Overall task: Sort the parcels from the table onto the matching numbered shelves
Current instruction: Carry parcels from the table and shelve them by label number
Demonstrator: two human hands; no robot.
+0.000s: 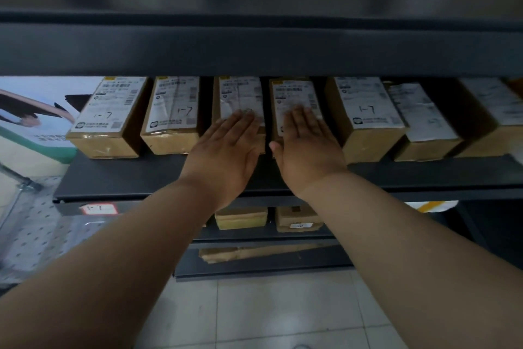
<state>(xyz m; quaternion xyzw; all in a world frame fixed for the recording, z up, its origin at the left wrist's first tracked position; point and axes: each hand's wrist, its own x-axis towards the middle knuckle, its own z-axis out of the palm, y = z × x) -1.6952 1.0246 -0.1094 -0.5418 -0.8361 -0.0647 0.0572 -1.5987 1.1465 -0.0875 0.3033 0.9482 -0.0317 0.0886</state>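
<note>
L hand (226,150) flat on 3rd parcel (240,94) from left, R hand (307,147) flat on 4th parcel (294,94) just beside it. Fingers straight, pressed together, no grip. Both parcels mid-row of 7 on dark shelf (127,176); tag (99,209) at its near-left edge.

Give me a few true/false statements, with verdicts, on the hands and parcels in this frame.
1. The left hand and the right hand both lie flat on parcels on the shelf. True.
2. Both hands rest on one parcel. False: the left is on the third parcel from the left, the right on the fourth parcel.
3. The left hand lifts its parcel off the shelf. False: it stands in the row.
4. On a shelf below lie lower parcels. True.
5. A handwritten label sits on the shelf's front edge. True.
</note>
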